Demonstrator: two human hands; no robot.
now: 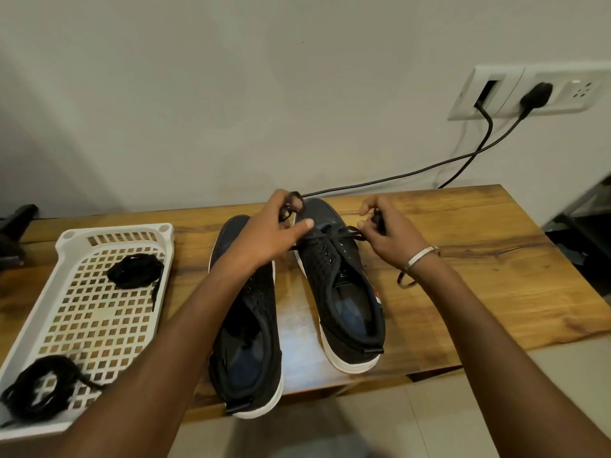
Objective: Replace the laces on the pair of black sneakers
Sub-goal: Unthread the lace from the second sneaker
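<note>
Standing over the wooden table, the person works on the right sneaker of the pair, which lies with its toe pointing away toward the wall and its heel near the table's front edge, so its long axis runs near to far. Both hands are up at the far, toe end. The left hand has its fingers curled round a bunched length of black lace, while the right hand pinches the other end between thumb and fingertips, just right of the shoe. The lace crosses the lowest eyelets between the two hands, and the eyelets nearer the heel look unlaced, so the threading, as I judge it, has to proceed toward the person, row by row. Each hand is about equally close to its own side's eyelets. The left sneaker sits just beside its partner, parallel, partly hidden under the left forearm, and I see no lace in it. Well to the left, a white plastic basket holds one bundle of black laces toward its far end and another bundle at its near corner. A red and blue patch shows on the right sneaker's outer side, but no lettering or brand can be read anywhere.
</note>
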